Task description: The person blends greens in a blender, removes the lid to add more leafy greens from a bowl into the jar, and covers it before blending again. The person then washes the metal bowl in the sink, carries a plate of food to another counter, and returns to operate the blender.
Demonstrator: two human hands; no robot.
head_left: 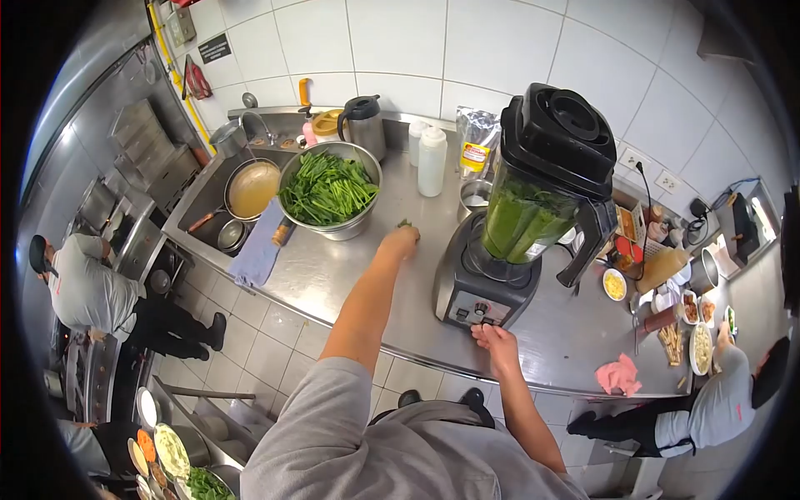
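My left hand point(401, 242) is over the steel counter, its fingers closed around a small bit of green leaf point(404, 222). Left of it stands a steel bowl point(342, 227) heaped with cut green leaves point(329, 188). My right hand point(497, 346) has its fingers pinched together at a switch on the lower front panel of the blender point(487, 287). The blender's jug point(527, 225) holds a green mixture, and its black lid point(562, 125) is on. Whether the blender is running, I cannot tell.
A blue cloth point(258, 248) and a sink point(196, 204) holding a pan point(252, 190) are at left. Behind stand a steel jug point(364, 129), a squeeze bottle point(432, 162) and a foil pouch point(477, 143). Co-workers stand at left point(92, 279) and right point(712, 404).
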